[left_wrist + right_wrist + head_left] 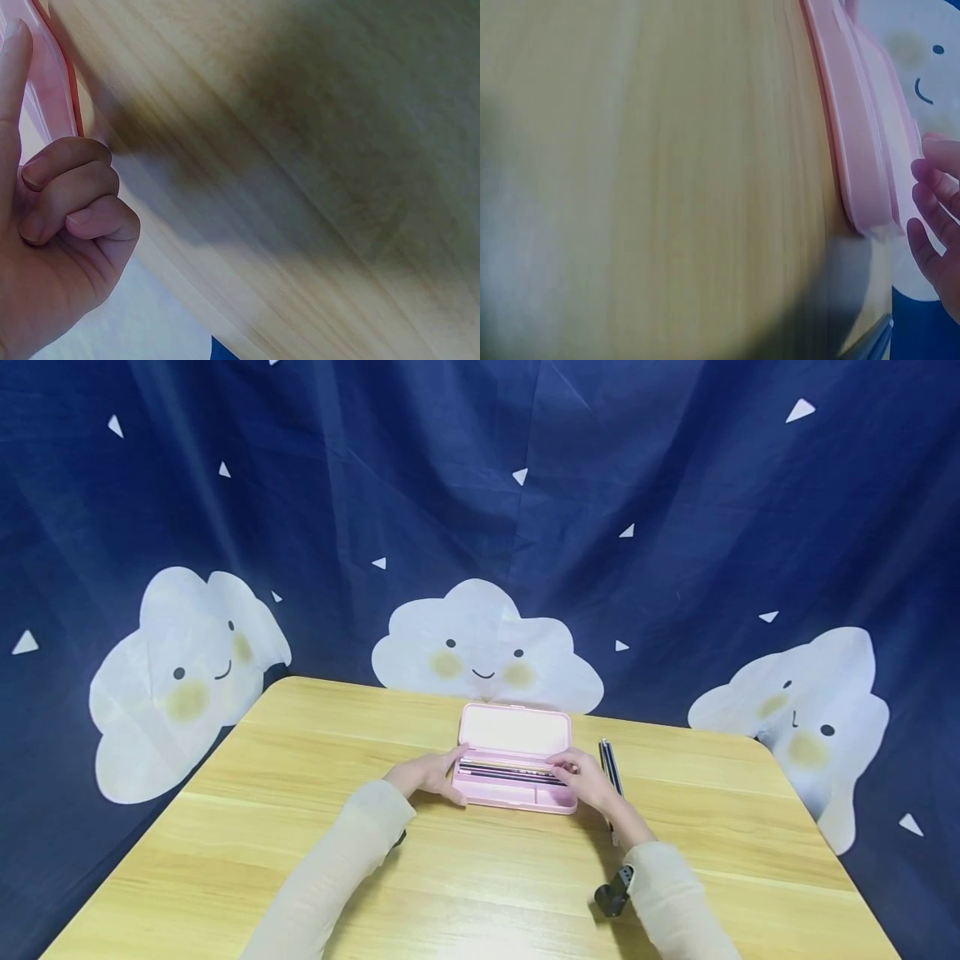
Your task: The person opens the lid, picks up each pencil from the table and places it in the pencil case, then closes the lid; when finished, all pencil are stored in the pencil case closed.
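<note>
A pink pencil case [498, 793] lies with its lid [514, 729] raised at the back. Several dark, striped pencils [501, 771] lie lengthwise in it. My left hand [429, 774] holds the case's left end, thumb at the front corner and a finger toward the lid. In the left wrist view, one straight finger [13, 67] lies along the pink case while the others curl into the palm. My right hand [587, 779] is over the case's right end, thumb and forefinger pinching at the pencils' ends. Its fingers [934, 214] look bent in the right wrist view.
More dark pencils [611, 764] lie on the wooden table [375, 877] to the right of the case, partly behind my right wrist. A blue curtain [450, 468] with white clouds hangs behind the table. A black wrist camera [615, 892] sits under the right sleeve.
</note>
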The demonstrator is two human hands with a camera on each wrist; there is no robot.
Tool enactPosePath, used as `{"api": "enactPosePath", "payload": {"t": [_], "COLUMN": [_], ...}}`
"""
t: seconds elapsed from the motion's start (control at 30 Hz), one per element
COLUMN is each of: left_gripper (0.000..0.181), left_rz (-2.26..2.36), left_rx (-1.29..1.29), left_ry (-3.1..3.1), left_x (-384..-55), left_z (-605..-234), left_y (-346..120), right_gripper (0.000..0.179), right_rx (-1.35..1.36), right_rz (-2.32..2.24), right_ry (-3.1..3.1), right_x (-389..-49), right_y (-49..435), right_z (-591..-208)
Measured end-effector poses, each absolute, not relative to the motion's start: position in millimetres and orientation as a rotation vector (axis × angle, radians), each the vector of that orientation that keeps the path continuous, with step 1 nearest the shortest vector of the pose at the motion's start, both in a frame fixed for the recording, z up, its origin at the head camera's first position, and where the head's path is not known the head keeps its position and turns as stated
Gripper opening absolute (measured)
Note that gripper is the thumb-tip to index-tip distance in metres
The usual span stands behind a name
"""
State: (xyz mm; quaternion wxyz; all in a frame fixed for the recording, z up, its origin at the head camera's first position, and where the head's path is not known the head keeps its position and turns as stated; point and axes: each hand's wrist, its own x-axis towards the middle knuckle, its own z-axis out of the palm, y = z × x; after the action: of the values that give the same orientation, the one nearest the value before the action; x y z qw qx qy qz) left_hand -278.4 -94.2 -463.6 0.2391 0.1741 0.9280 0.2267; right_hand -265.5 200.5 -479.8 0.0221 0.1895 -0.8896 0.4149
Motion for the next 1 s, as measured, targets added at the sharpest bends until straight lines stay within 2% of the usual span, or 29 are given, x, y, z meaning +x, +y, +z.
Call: {"api": "enactPosePath", "payload": {"t": [0.37, 0.67, 1.0], "left_gripper": [0.105, 0.108, 0.106], "left_rz": [0.611, 0.625, 0.610], "left_rx": [0.464, 0.481, 0.462], "left_ry": [2.551, 2.537, 2.542], "left_x": [-275, -284, -275], "left_z": [-461, -473, -460], "left_y": [-95, -97, -94], "right_gripper": [0.015, 0.017, 0.023], "right_rx": [0.613, 0.466, 0.318], "right_rz": [1.240, 1.224, 1.154], "right_ry": [-2.668, -2.706, -2.765], "right_x": [-263, -261, -258], "right_y": [229, 258, 294], "right_z": [-481, -480, -483]}}
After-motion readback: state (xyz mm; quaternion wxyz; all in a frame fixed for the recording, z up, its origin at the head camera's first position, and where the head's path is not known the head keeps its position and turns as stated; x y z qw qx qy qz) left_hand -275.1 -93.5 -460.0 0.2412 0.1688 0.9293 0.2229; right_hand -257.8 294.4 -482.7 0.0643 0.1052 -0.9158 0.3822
